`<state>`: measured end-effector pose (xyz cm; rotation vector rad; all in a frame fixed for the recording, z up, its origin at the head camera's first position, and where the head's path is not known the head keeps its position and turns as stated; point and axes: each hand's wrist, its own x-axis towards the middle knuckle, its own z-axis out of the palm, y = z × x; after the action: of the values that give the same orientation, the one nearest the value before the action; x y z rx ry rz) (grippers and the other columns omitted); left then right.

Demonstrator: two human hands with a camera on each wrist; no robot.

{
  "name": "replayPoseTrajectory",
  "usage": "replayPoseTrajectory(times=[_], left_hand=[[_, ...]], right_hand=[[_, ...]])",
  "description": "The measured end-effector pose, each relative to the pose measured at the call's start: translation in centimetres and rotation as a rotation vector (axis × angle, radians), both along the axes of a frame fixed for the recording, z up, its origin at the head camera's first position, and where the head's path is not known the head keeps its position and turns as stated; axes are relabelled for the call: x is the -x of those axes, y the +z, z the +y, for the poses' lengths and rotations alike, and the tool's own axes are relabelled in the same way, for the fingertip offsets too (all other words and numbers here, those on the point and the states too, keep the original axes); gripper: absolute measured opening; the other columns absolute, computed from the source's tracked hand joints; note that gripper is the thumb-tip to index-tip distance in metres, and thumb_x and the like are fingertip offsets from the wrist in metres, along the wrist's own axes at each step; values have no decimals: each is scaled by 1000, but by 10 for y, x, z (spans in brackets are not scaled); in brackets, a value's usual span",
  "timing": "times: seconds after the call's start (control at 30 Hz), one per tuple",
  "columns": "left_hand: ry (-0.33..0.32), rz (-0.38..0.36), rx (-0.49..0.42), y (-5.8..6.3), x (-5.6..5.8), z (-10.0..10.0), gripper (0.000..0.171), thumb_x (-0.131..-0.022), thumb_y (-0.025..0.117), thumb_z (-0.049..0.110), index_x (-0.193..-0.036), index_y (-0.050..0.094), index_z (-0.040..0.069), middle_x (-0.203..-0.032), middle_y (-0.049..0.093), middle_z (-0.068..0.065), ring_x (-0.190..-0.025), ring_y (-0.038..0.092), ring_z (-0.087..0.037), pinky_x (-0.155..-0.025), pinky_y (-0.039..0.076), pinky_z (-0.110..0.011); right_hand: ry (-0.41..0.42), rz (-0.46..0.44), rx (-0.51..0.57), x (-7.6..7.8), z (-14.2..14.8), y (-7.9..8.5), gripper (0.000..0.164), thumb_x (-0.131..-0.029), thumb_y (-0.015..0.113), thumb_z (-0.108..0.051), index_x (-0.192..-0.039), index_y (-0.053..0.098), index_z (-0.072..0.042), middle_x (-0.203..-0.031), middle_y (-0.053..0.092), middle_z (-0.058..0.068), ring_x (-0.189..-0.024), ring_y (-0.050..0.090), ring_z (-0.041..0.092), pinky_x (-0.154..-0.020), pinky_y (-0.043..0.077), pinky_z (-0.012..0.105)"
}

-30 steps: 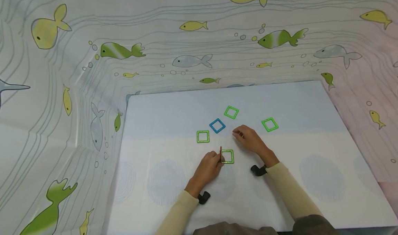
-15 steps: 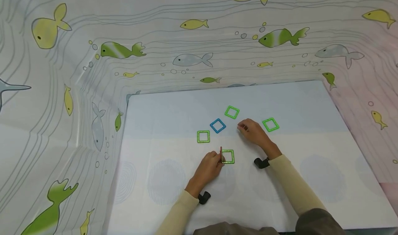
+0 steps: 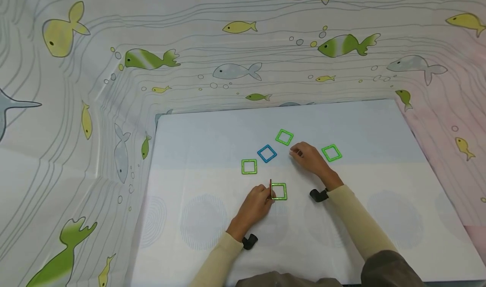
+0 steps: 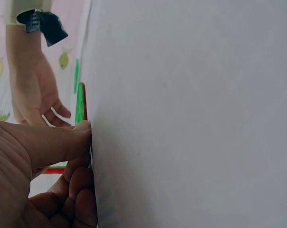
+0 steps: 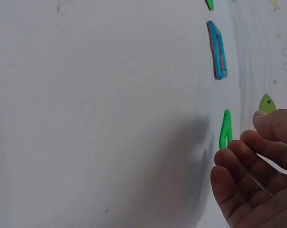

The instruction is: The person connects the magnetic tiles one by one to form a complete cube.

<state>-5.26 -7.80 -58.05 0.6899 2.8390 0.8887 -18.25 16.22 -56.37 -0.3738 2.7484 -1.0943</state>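
My left hand (image 3: 253, 204) pinches a red square frame tile (image 3: 271, 188) that stands on edge, seen nearly edge-on in the head view. It meets the left side of a flat green square frame tile (image 3: 285, 192). In the left wrist view the thumb and curled fingers (image 4: 70, 142) hide much of both pieces. My right hand (image 3: 307, 156) holds nothing; its fingers are loosely bent close over the table. Near it lie a blue square frame tile (image 3: 267, 153) to the left and a green one (image 3: 284, 137) farther back.
A green square frame tile (image 3: 332, 152) lies right of my right hand, and another green tile (image 3: 249, 166) lies beyond my left hand. The white table (image 3: 205, 139) has walls with fish drawings (image 3: 237, 71) at its back and sides.
My right hand has shifted slightly back and to the right over the table. My left hand keeps its pinch on the upright red tile, and the loose tiles stay in place.
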Motion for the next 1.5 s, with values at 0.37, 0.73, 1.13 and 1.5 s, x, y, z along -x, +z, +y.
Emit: replayPoseTrajectory(times=[0.37, 0.73, 1.13, 1.5], left_hand=[[7, -16, 21, 1, 1, -1, 12, -90, 76, 15, -101, 72, 14, -90, 62, 2, -83, 55, -8, -72, 47, -19], [9, -49, -7, 3, 2, -2, 11, -89, 76, 13, -100, 73, 14, -91, 63, 2, -85, 56, -9, -74, 48, -18], [8, -40, -4, 6, 4, -5, 11, -89, 76, 13, -100, 72, 14, -91, 62, 2, -85, 56, -9, -74, 48, -19], [-2, -56, -22, 9, 5, -5, 11, -89, 76, 13, -100, 73, 13, -91, 63, 2, -85, 57, -9, -74, 49, -18]], right_hand=[[53, 17, 25, 6, -15, -1, 20, -98, 64, -13, -113, 67, 0, -107, 67, 14, -94, 65, 27, -83, 54, 43], [62, -27, 15, 12, -30, 0, 21, -97, 65, -13, -114, 67, -1, -109, 67, 14, -97, 65, 27, -84, 55, 43], [147, -25, -84, 26, -41, 5, 25, -95, 67, -12, -117, 67, 1, -110, 68, 14, -98, 65, 27, -85, 55, 41], [262, -38, -174, 38, -50, 8, 45, -92, 73, -16, -132, 60, -1, -119, 62, 15, -104, 60, 25, -90, 53, 40]])
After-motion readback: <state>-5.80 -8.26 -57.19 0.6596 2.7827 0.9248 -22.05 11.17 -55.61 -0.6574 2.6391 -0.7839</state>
